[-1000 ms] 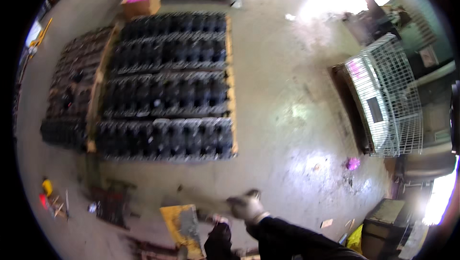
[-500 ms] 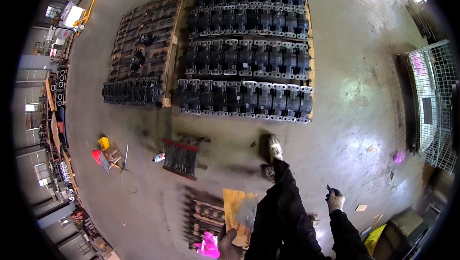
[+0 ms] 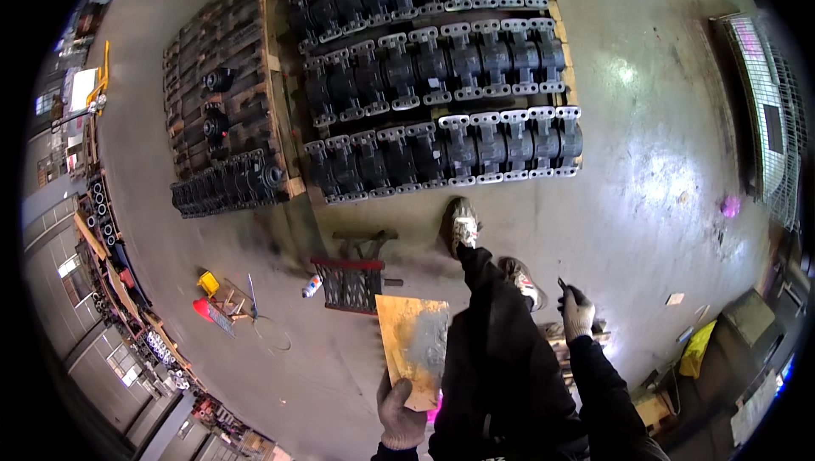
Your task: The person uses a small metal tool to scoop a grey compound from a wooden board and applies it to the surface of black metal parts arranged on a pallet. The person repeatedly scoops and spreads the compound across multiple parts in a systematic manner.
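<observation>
From the head camera I see my left hand (image 3: pixel 401 414), in a grey work glove, closed around the lower edge of a flat rectangular sheet of yellowish, grey-smeared board (image 3: pixel 413 346), which is held up in front of my body, above the concrete floor (image 3: pixel 662 189). My right hand (image 3: pixel 578 312), also gloved, is curled around a small dark thin tool (image 3: pixel 562 284) that pokes up from the fist; I cannot tell what it is. My two pale shoes (image 3: pixel 463 225) stand on the floor just short of a wooden pallet (image 3: pixel 556 15) loaded with rows of dark grey cast metal parts (image 3: pixel 441 151). A black metal crate with a red rim (image 3: pixel 350 283) sits just left of the board.
</observation>
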Tool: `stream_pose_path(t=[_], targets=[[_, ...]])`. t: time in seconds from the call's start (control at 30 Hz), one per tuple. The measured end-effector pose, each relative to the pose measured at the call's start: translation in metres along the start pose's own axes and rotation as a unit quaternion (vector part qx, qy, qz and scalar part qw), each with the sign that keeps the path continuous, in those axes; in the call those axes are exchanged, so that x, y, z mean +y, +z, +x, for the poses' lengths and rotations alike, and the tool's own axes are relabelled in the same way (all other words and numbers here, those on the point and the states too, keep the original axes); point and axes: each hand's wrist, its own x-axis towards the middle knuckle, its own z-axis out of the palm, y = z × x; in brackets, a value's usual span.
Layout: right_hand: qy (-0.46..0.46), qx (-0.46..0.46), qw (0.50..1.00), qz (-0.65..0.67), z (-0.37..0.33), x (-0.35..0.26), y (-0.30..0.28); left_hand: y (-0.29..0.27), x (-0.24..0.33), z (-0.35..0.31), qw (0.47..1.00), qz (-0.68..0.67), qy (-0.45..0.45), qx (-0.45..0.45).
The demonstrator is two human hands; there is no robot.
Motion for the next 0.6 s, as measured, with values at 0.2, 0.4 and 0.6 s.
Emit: stream_pose_path(t=[0.2,0.4,0.6], targets=[[0.044,-0.035,0.994,0.097,-0.004,-0.075,0.098,0.021,0.046,0.022,0.998,0.054,0.015,0.03],[0.038,-0.084,0.977,0.192,-0.01,-0.111,0.155,0.011,0.056,0.053,0.995,0.099,-0.004,0.01],[0.036,-0.064,0.968,0.24,-0.012,-0.074,0.178,0.019,0.056,0.077,0.989,0.13,-0.065,-0.008]])
